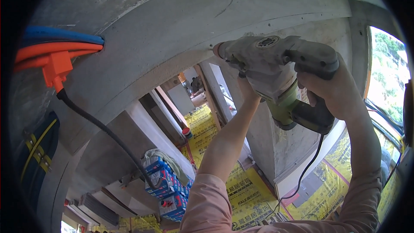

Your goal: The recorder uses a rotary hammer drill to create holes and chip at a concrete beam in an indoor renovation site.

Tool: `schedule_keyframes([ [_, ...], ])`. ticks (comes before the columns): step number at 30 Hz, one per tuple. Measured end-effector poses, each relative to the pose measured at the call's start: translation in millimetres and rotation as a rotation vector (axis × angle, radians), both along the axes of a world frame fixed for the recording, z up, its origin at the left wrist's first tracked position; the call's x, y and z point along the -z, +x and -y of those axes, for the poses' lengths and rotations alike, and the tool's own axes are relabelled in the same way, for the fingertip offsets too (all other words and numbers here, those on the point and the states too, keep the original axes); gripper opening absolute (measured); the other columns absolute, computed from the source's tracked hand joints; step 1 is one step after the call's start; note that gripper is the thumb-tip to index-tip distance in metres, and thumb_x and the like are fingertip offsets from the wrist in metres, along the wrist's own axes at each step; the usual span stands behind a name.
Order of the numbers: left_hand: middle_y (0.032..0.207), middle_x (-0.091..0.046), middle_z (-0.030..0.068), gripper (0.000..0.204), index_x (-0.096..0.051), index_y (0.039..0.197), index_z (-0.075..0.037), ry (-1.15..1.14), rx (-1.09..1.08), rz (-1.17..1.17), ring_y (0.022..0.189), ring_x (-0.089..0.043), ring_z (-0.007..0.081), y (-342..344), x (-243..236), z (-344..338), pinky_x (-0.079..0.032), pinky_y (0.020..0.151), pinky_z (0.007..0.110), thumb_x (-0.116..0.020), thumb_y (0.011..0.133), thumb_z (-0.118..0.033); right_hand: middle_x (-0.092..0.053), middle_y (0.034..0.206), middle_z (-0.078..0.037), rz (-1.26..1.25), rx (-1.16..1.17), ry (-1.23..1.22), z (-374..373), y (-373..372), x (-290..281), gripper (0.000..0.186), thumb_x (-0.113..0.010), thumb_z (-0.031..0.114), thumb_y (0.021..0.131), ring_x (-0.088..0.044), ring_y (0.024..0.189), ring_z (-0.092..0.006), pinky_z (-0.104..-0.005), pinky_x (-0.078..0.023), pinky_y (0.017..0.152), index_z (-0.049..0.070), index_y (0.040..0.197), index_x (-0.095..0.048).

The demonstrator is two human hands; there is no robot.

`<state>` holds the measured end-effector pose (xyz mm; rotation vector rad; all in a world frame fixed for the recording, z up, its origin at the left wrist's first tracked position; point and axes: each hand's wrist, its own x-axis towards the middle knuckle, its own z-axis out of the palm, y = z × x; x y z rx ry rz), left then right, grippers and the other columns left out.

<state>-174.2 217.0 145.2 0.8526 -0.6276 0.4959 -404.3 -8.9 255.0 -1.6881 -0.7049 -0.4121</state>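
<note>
Raised overhead is a dusty green and grey rotary hammer drill [276,67], its power cord [317,153] hanging from the base. My right hand [330,88] is closed around the rear handle. Below the front of the drill, my left hand [246,87] is closed at the dark side grip [241,74], mostly hidden by the drill body. The reddish-brown chuck end [217,51] points left at the grey concrete beam [172,26], close to a small round mark. Whether a bit touches the beam cannot be made out.
Orange and blue conduits [60,49] with an orange junction box [57,65] and black hose [99,123] hang at left. Stacked blue boxes [172,185] stand below. Yellow printed sheeting [250,192] covers the floor. A bright window [390,69] is at right.
</note>
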Motion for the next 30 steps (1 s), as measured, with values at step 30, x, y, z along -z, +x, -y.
schedule_keyframes([
  [30, 0.139, -0.048, 0.0121, 0.048, -0.040, 0.140, -0.005, -0.166, -0.028, 0.181, 0.130, -0.043, 0.0231, 50.4, 13.7, 26.0, -0.032, 0.109, 0.034, -0.051, 0.098, -0.026, -0.063, 0.086, -0.007, 0.092, 0.230, -0.032, -26.5, -24.8, -6.9, 0.043, -0.071, 0.011, 0.082, -0.059, 0.061, -0.0114, -0.0280, -0.048, 0.054, -0.002, 0.118, -0.051],
])
